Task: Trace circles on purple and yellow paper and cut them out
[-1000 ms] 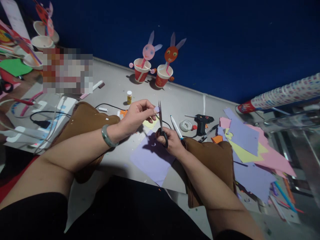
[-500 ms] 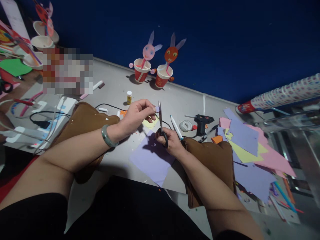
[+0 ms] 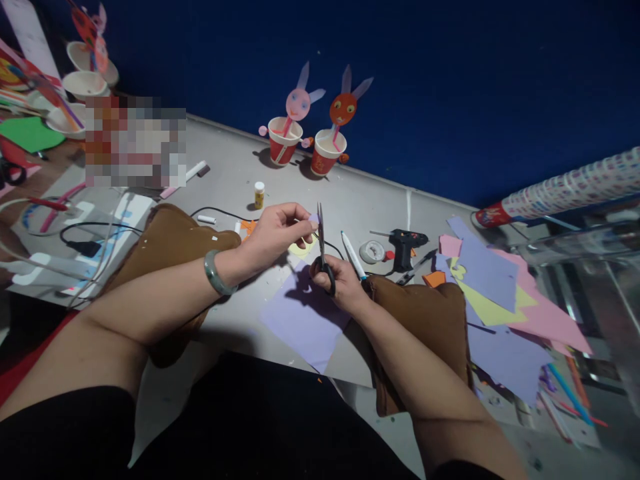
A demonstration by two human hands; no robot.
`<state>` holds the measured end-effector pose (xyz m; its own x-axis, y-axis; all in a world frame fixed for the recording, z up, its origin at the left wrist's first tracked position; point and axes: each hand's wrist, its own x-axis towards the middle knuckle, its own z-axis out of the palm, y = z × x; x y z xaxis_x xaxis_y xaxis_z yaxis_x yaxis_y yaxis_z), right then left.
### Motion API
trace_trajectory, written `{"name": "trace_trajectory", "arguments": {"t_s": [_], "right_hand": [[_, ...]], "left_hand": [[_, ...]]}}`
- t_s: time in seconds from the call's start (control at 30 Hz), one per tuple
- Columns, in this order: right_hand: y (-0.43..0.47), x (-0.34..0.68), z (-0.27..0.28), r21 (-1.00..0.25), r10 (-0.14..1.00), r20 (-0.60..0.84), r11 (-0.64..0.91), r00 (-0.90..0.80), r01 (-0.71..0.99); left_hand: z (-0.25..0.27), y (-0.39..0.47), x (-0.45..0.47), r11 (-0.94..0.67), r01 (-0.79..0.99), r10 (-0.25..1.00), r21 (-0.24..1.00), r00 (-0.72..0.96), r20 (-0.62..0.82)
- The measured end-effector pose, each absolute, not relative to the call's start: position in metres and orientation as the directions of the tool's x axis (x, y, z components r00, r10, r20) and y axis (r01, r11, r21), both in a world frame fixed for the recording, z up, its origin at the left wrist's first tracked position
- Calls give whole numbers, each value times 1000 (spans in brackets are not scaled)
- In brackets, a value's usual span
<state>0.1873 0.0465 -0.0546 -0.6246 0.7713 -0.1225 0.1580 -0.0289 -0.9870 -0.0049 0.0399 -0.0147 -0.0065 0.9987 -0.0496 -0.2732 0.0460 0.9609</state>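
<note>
My right hand (image 3: pixel 341 281) is closed around the black handles of a pair of scissors (image 3: pixel 321 233), whose blades point away from me and look nearly together. Just left of the blades, my left hand (image 3: pixel 283 233) pinches a small piece of purple paper (image 3: pixel 314 219), mostly hidden by the fingers. Below both hands lies a larger purple sheet (image 3: pixel 303 320), partly in their shadow. A yellow paper piece (image 3: pixel 303 249) rests on the table behind the left fingers. Beside the right hand lies a white marker (image 3: pixel 353 255) with a blue tip.
Two paper-cup rabbits (image 3: pixel 284 143) stand at the back. A glue gun (image 3: pixel 404 248) and a tape roll (image 3: pixel 373 252) lie to the right, near stacked coloured paper (image 3: pixel 490 273). Brown cushions (image 3: pixel 173 243) sit under my forearms. A small bottle (image 3: pixel 259 195) stands behind my left hand.
My left hand has shifted slightly, its fingers and thumb a little lower and nearer the scissor blades. My right hand and the scissors have hardly moved.
</note>
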Motion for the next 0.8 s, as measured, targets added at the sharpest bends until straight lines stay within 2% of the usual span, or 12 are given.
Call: {"name": "trace_trajectory", "arguments": {"t_s": [0.8], "right_hand": [[46,187,-52,-987,783,-103,-4,-614,161]], "left_hand": [[-15,39,-5,48,-274,999,961,14,-46]]}}
